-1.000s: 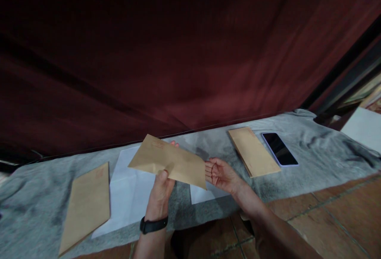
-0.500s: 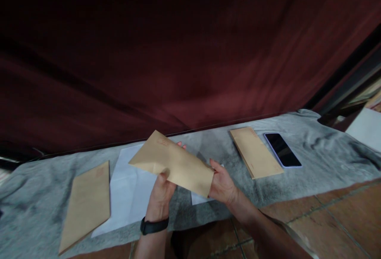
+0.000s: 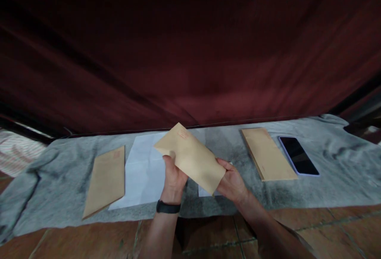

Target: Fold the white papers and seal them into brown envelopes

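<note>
While both hands hold the flat, tan paper envelope (image 3: 193, 153) slantwise above the grey, plush-looking cloth (image 3: 184, 207), its corner with the small reddish print points away from the person. The left hand (image 3: 175, 177), with a black band (image 3: 168, 207) at the wrist, grips the near edge, thumb at the edge and fingers hidden beneath. The right hand (image 3: 233, 183) is closed around the right end; how firmly it pinches cannot be told.

To handle it well, I would judge that light, even pressure is best, since a tight thumb could crease thin paper. Supporting it from below at both ends should stop it bowing, and any turn is better made with the wrists together than by twisting one end.

A large white paper sheet (image 3: 145, 171) lies to the left, partly behind the envelope, and a smaller white paper piece (image 3: 204, 192) shows beneath its right end. Tan envelopes (image 3: 105, 181) lie at left; a tan envelope stack (image 3: 269, 153) sits at right, beside a dark-screened phone with a lilac edge (image 3: 299, 155).
</note>
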Demonstrator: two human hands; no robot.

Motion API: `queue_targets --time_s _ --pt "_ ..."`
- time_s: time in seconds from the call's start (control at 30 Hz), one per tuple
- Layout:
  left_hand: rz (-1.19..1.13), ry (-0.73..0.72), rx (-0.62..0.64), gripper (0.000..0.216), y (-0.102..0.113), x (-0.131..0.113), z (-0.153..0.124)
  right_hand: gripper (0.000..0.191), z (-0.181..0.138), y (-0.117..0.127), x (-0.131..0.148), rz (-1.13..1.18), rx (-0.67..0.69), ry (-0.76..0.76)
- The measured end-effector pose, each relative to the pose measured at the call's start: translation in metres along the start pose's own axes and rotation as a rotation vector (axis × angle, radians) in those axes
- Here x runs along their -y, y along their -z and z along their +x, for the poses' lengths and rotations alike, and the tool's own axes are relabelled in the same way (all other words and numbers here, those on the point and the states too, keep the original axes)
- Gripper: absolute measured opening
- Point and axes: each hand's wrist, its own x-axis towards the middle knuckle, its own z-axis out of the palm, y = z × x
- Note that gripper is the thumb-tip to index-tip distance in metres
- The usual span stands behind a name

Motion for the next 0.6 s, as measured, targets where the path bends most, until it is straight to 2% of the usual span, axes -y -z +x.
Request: queue_targets --time_s 0.1,0.2,0.3,0.43,0.6 --pt "-0.038 -0.074 -0.020 0.093 0.004 -0.025 0.003 0.032 -0.004 0.007 0.001 -0.043 -0.011 -0.064" --pt "-0.021 -0.023 0.097 0.098 0.004 -0.039 0.000 0.032 -0.008 0.011 0.001 -0.064 -0.031 -0.101" --pt "0.011 0.007 0.179 0.108 -0.001 -0.040 -0.006 0.033 -0.011 0.008 0.000 -0.058 -0.025 -0.110" --pt "0.043 0.045 0.214 0.124 -0.006 -0.039 -0.008 0.036 -0.012 -0.002 -0.004 -0.067 -0.013 -0.136" --pt "0.097 0.031 0.224 0.120 -0.005 -0.044 -0.006 0.033 -0.010 -0.008 -0.011 -0.044 -0.033 -0.121"
